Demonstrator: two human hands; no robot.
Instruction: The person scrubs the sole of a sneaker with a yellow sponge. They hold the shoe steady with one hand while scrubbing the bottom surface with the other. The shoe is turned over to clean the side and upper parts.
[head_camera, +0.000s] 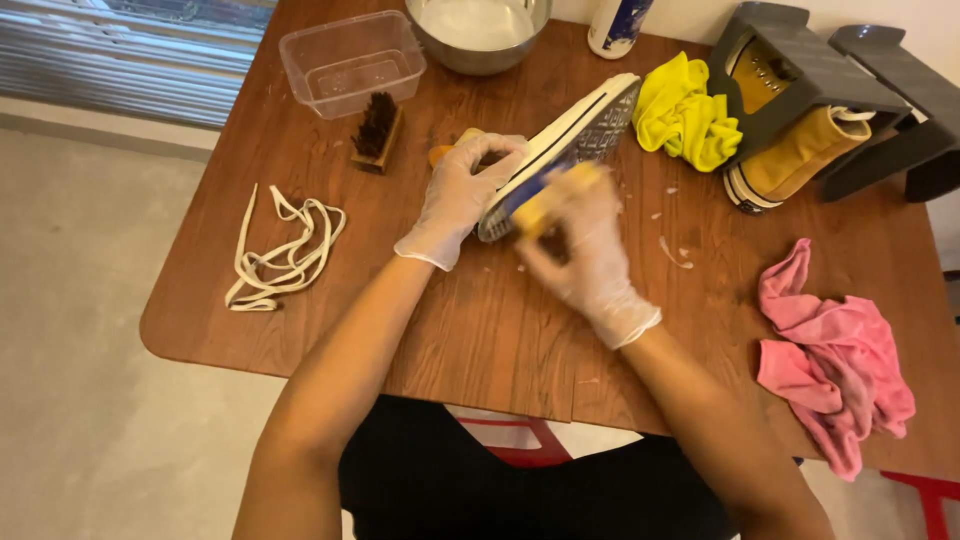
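The sneaker (570, 140) lies sole-up mid-counter, its long axis running from seven to one o'clock. The left hand (460, 195) clasps its heel end; the right hand (580, 240), at five o'clock, pinches a yellow sponge (545, 200) against the sole's edge.

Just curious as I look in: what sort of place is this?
Probably a home shoe-cleaning corner: a wooden table with a bristle brush, a metal bowl of whitish liquid, loose white laces and cloths.

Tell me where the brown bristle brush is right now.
In the head view, the brown bristle brush stands on the wooden table, left of the left hand, just below the clear plastic container.
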